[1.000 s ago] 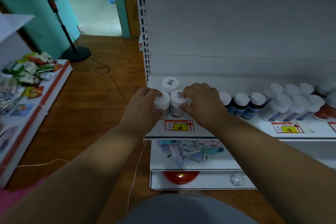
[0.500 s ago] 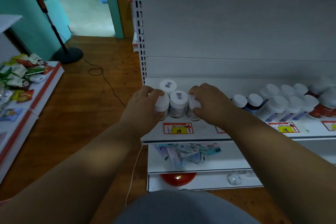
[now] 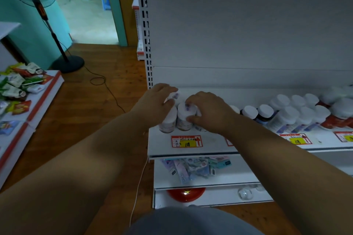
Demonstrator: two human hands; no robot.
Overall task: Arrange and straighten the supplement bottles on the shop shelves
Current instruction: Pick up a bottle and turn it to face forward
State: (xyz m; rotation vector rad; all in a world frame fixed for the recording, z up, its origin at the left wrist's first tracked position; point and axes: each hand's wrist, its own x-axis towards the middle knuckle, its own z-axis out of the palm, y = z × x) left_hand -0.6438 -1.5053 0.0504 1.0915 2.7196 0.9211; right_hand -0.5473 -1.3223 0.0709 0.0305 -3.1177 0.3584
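While hands [image 3: 181, 108] clasp white-capped bottles [image 3: 184, 115], shelf [image 3: 210, 147], price tag [image 3: 186, 141]

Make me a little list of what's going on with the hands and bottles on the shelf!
left hand: fingers over the back white-capped bottle
right hand: curled round the front middle bottle
front left bottle: upright, beside the left hand
shelf: white, red-and-yellow price tag reading 118
more bottles: crowded to the right, some leaning
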